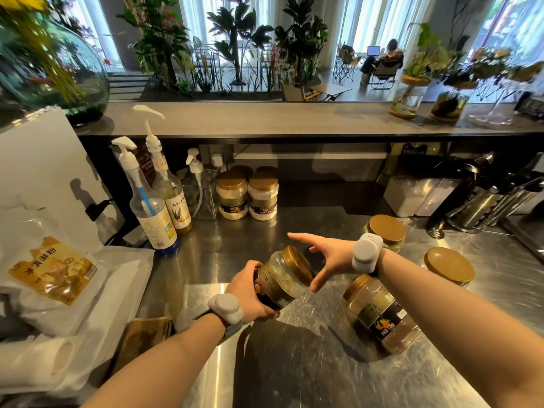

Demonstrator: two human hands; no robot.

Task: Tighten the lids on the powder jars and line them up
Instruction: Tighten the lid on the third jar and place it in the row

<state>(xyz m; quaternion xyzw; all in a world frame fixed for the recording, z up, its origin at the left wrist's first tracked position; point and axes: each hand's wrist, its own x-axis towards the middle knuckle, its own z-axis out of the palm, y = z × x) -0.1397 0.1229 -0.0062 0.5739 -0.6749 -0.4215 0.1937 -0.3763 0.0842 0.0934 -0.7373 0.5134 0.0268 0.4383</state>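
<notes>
Item: clear plastic powder jar with gold screw lid (284, 278), tilted, lid toward the right, raised above the scratched stainless-steel counter (309, 372). Left hand (250, 293) wraps its dark-labelled base. Right hand (326, 256) spread wide just beside the lid, thumb below the rim, fingers above; contact with the lid cannot be told.

Near the right forearm: brown-powder jar with gold lid (379, 313), upright on the counter. Behind the arm: two further gold-lidded jars (387, 231), (449, 266), contents mostly hidden.

Back of counter: pair of gold-lidded jars of pale powder (247, 195), side by side, touching. To their left: pump-topped syrup bottles (164, 198).
</notes>
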